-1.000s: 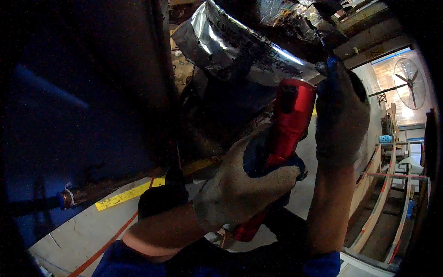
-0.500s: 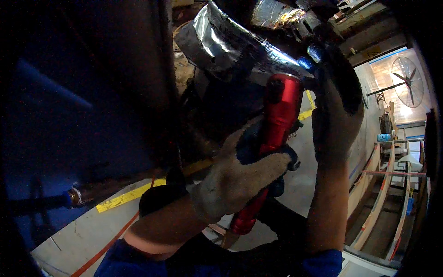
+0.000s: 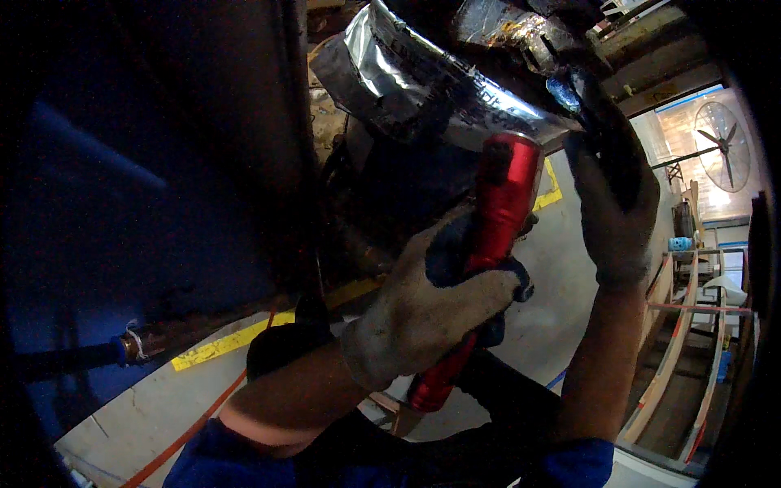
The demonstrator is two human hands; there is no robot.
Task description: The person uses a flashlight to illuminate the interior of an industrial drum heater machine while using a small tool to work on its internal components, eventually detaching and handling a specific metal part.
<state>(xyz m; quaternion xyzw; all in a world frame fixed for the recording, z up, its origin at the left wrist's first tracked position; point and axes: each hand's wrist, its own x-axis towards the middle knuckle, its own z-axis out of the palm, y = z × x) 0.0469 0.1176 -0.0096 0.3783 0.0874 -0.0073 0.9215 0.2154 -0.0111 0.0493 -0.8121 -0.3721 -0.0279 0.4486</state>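
My left hand (image 3: 431, 301), in a pale glove with dark palm and fingers, is wrapped round a red metal flashlight (image 3: 508, 183) that slants upward. Its head end is close under a curved, crumpled silvery metal sheet (image 3: 431, 89), which is brightly lit. To the right, my right hand (image 3: 614, 195), gloved the same way, is raised with its fingers stretched upward and thumb apart. Those fingers are by the sheet's right tip, next to dark machinery; whether they touch it is too dark to tell. I see nothing held in them.
A large dark blue panel (image 3: 122, 211) fills the left, with a pipe fitting (image 3: 138, 343) below. Yellow tape (image 3: 232, 340) and an orange hose (image 3: 191, 427) lie on the grey floor. At right are a curved wooden frame (image 3: 671, 366) and a large fan (image 3: 724, 146).
My right hand has moved to the right, away from the sheet, baring more of its right tip. My left hand keeps its grip on the flashlight, which appears slightly further right.
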